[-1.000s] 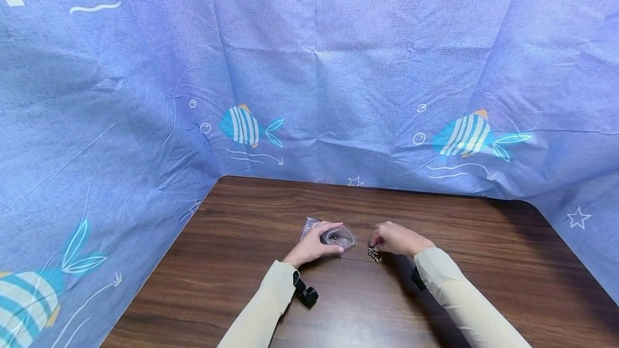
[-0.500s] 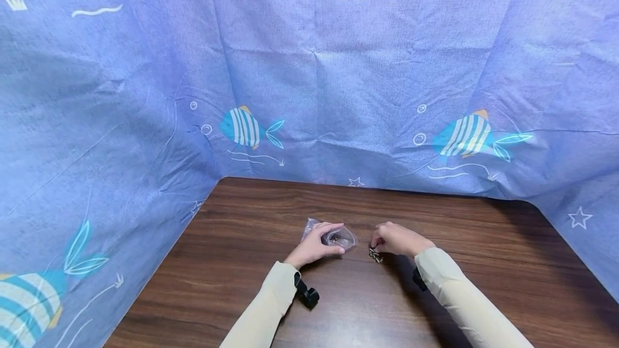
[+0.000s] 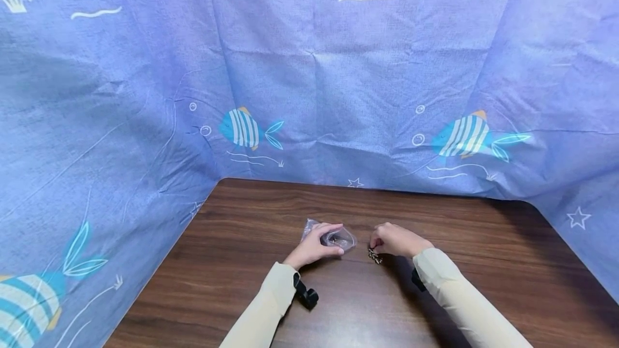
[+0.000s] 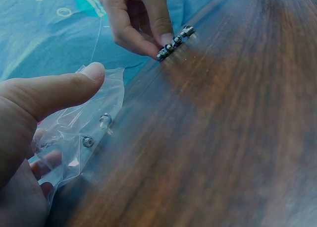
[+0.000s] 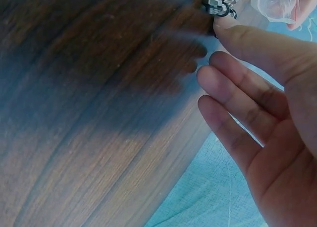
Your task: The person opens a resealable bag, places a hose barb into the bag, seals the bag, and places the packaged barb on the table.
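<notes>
My left hand (image 3: 316,243) holds a clear plastic bag (image 4: 91,123), thumb on the mouth side and fingers behind it. Two small silver metal pieces (image 4: 88,141) show inside the bag. To the right, my right hand (image 3: 398,239) bends down over a small pile of shiny metal pieces (image 3: 374,255) with dark rings. Its thumb and forefinger pinch at the pile in the left wrist view, thumb tip right against the pieces. The other fingers (image 5: 233,90) are loosely bent. The exact kind of the pieces is too small to make out.
Both hands work over a dark brown wood-grain table (image 3: 271,203). Behind and to the left hangs a blue cloth (image 3: 338,69) printed with fish. A black strap mount (image 3: 307,295) sits at the left wrist.
Hardly anything differs. The view shifts very slightly, while both hands, the bag and the pile stay in place.
</notes>
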`<move>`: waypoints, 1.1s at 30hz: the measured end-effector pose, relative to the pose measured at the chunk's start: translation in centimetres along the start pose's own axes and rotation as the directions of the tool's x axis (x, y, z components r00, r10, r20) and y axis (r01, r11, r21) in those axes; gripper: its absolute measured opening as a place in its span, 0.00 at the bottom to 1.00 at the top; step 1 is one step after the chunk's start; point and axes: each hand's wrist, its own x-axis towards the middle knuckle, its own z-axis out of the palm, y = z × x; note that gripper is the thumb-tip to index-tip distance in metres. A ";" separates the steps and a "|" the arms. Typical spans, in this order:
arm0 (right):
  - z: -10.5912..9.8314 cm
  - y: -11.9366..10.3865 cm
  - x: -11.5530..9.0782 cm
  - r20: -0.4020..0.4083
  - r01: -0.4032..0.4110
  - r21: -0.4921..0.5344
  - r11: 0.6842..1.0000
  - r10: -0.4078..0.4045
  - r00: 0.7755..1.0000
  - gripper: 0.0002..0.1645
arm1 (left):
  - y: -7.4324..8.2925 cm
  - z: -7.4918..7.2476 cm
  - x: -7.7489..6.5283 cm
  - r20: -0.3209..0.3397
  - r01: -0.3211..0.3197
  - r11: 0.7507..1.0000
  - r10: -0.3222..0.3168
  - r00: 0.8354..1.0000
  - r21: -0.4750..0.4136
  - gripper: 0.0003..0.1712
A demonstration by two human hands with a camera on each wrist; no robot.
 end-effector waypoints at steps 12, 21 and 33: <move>0.1 -0.2 0.1 0.005 -0.004 -0.020 1.000 0.004 1.000 0.06 | -0.2 0.0 0.0 0.003 0.008 1.000 -0.008 1.000 0.019 0.38; 0.2 -0.3 0.1 0.000 -0.003 -0.023 1.000 0.003 1.000 0.06 | -0.3 0.0 0.0 0.018 0.029 0.999 -0.029 0.999 0.018 0.38; 0.1 0.0 0.3 0.020 -0.008 -0.027 1.000 0.008 1.000 0.09 | -0.2 0.1 -0.1 0.000 -0.010 0.999 0.010 1.000 0.039 0.37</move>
